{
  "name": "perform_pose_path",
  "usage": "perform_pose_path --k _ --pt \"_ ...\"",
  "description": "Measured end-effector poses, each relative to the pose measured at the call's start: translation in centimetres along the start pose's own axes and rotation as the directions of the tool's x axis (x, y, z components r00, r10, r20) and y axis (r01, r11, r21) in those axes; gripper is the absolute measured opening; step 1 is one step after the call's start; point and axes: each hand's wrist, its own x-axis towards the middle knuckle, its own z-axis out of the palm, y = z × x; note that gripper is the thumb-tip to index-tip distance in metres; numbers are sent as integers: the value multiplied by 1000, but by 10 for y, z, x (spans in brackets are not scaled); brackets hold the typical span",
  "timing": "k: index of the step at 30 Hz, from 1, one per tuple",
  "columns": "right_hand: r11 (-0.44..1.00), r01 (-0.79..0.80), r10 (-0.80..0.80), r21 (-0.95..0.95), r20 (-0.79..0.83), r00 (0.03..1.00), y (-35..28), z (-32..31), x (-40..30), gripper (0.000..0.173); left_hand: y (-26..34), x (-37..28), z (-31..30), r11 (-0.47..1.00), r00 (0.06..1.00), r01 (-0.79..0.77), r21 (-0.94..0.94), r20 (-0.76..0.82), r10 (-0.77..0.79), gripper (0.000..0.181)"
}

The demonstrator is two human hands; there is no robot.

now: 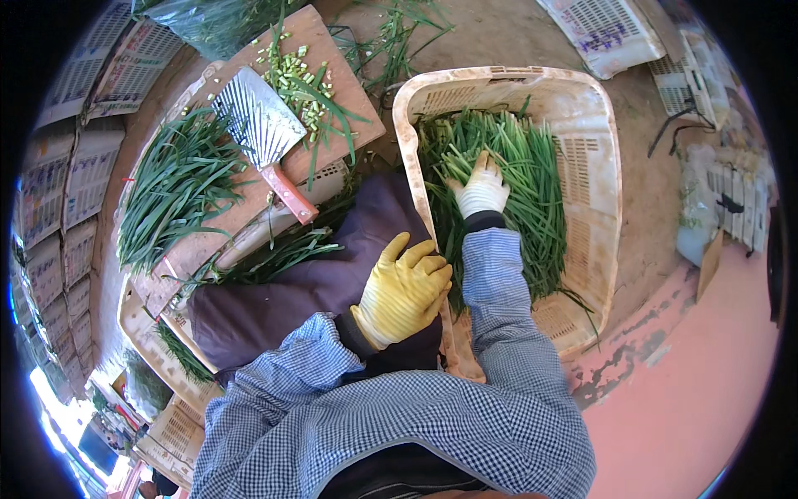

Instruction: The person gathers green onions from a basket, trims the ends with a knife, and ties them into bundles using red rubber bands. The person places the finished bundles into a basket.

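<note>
My right hand [483, 192], in a white glove with soiled fingertips, lies palm down on a pile of green garlic chives [530, 206], thumb spread from the fingers. The chives lie inside a pale, dirt-stained plastic crate [608, 187]. My left hand [402, 293], in a yellow-coated glove, is over my lap beside the crate's near left rim, fingers slightly bent and holding nothing. On a wooden cutting board [340, 62] to the left rest a wide cleaver [265, 121] with a red handle [290, 193], cut stem ends [293, 75] and a heap of long chives [181, 181].
Dark cloth [312, 280] covers my legs between board and crate. A plastic bag of greens [212, 25] sits behind the board. Loose leaves [399, 43] lie on the floor. Stacked crates [93, 150] line the left; more crates [605, 31] stand at upper right.
</note>
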Motion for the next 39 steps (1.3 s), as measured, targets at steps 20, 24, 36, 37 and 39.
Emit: perform_pose_path --k 20,24,36,37,39 --pt "773 261 80 578 -498 864 96 5 12 65 3 10 -5 996 995 -30 -88 -102 21 44" --pt "424 76 153 903 -154 976 120 -21 -4 62 1 66 3 974 992 105 -201 -43 -116 53" --pt "244 115 59 963 -133 989 133 -24 -30 60 -27 168 112 717 840 530 -452 396 -371 64" --pt "289 120 51 950 -141 989 134 -22 -31 61 -30 170 117 705 816 557 -439 446 -367 58" --pt "374 132 36 918 -157 987 135 -17 -34 62 -37 176 124 683 762 607 -407 542 -354 46"
